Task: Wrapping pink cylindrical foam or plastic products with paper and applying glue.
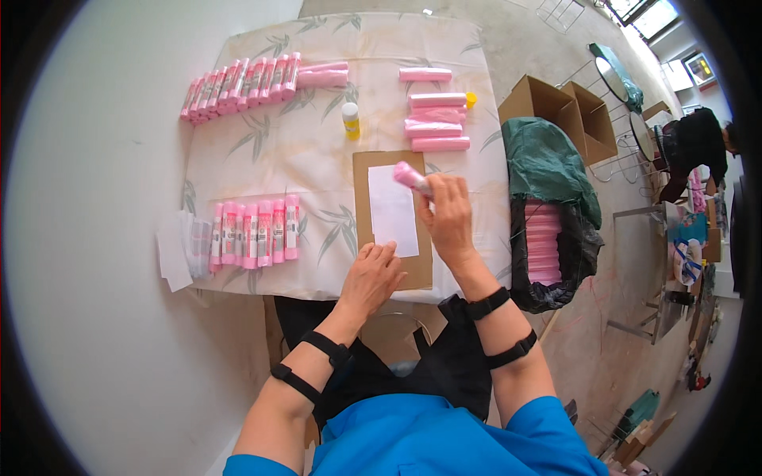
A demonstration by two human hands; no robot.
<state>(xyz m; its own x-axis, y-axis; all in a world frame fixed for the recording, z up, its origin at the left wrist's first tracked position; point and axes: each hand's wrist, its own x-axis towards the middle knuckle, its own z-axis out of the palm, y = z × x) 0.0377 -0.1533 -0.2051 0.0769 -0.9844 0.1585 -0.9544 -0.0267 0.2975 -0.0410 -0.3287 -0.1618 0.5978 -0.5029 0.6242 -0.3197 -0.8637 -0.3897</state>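
Note:
My right hand [450,214] is closed around a pink plastic roll [409,176] with a printed label, tilted above the white paper [393,210]. That paper lies on a brown cardboard sheet [423,274] in front of me. Fingers of my left hand [371,276] rest on the paper's lower edge, with nothing visible in them. Beyond the cardboard, a yellow tube with a white top [351,120], like a glue stick, stands upright. Several unlabelled pink rolls [440,144] lie to its right, beside a yellow cap [471,100].
Labelled pink rolls are lined up at near left [252,234] and stacked at far left [242,86]. White sheets [173,258] lie at the left edge. Right of the table are a dark bag of pink rolls [543,238] and open cardboard boxes [548,107]. Another person [698,151] is at far right.

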